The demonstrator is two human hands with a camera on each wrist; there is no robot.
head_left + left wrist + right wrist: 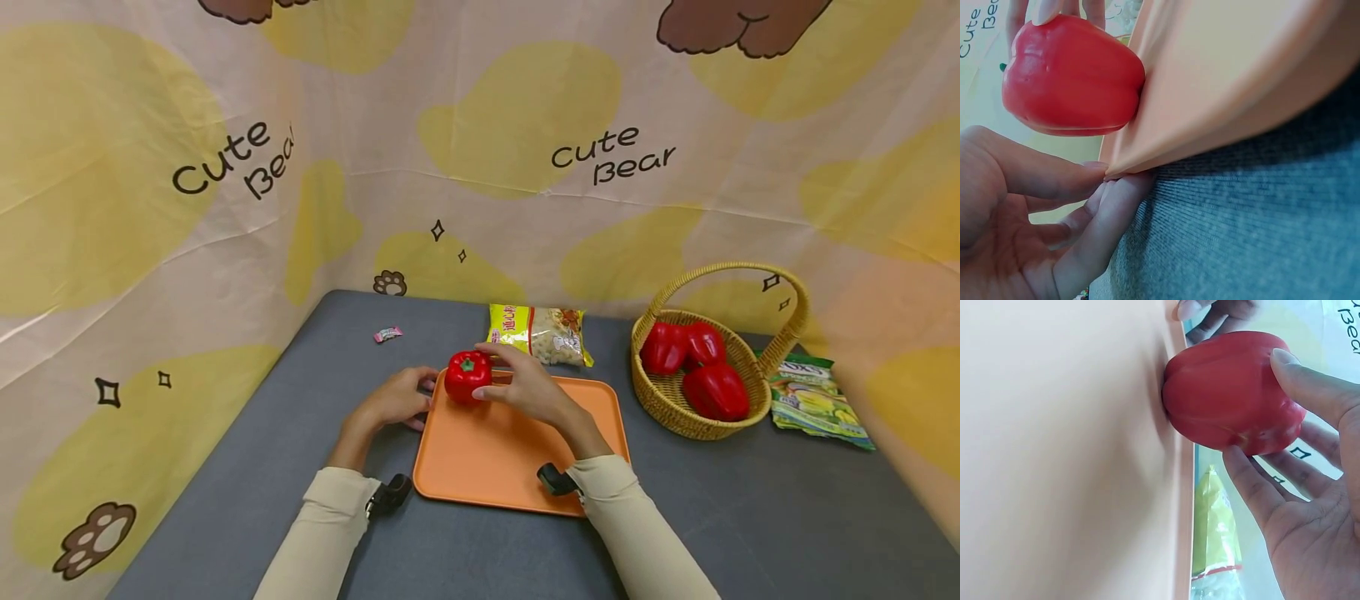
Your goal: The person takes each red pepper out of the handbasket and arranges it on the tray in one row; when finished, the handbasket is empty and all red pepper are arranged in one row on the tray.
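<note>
A red bell pepper (466,379) with a green stem stands upright at the far left corner of an orange tray (495,467). My right hand (528,390) holds it from the right, thumb on the near side and fingers reaching round the far side, as the right wrist view of the pepper (1229,394) also shows. At the tray's left edge, my left hand (399,397) pinches the rim between thumb and fingers, plainest in the left wrist view of the hand (1054,212). The pepper's base sits against the tray surface.
Right of the tray is a handled wicker basket (667,417) with several red peppers (716,392). Green packets (817,398) lie beside it. Behind the tray lies a yellow and clear food bag (540,335), and a small pink wrapped candy (387,334) is farther left. Printed cloth walls bound the table.
</note>
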